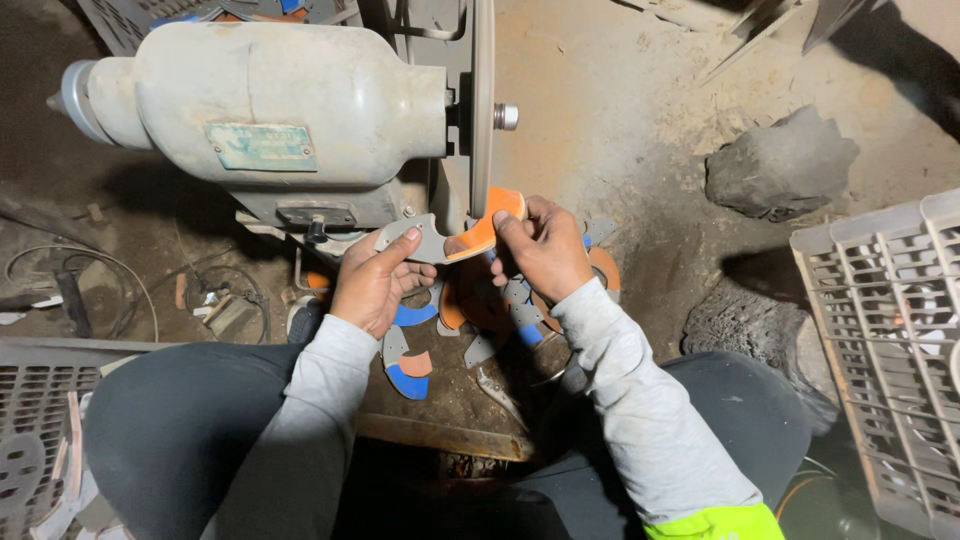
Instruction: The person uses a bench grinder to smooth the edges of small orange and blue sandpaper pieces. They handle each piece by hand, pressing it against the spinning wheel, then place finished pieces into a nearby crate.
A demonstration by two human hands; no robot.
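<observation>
Nearest, two knees in dark trousers, with grey sleeves reaching away from them and a bright yellow hem at the near right. Down at the near left, a grey plastic grid tray (30, 440). Between the knees, a dirty brown board (450, 400) with a heap of flat curved metal pieces (470, 320) on it, some painted blue, some orange, some bare grey. Just past the knees, the left hand (375, 280), curled shut around the grey end of one curved metal blade (450, 232), thumb pressed on top. Right beside it, the right hand (545, 245), pinched tight on the orange end of the same blade, fingers wrapped over the edge. Held up over the heap, that blade, with its top edge close to the thin grinding wheel (482, 100); touching or only just beside it, cannot tell. On the near left floor, loose wires (100, 265) and small scraps. At the right side, a pale plastic crate (890, 350) with open slots, and a rough dark stone (745, 325) beside it. Farther off, a big round grey motor (270, 95) filling the far left, with a small greenish plate on its side and the wheel standing on edge at its right end. Farthest to the right, another grey rock (780, 160) lying on dusty ground.
</observation>
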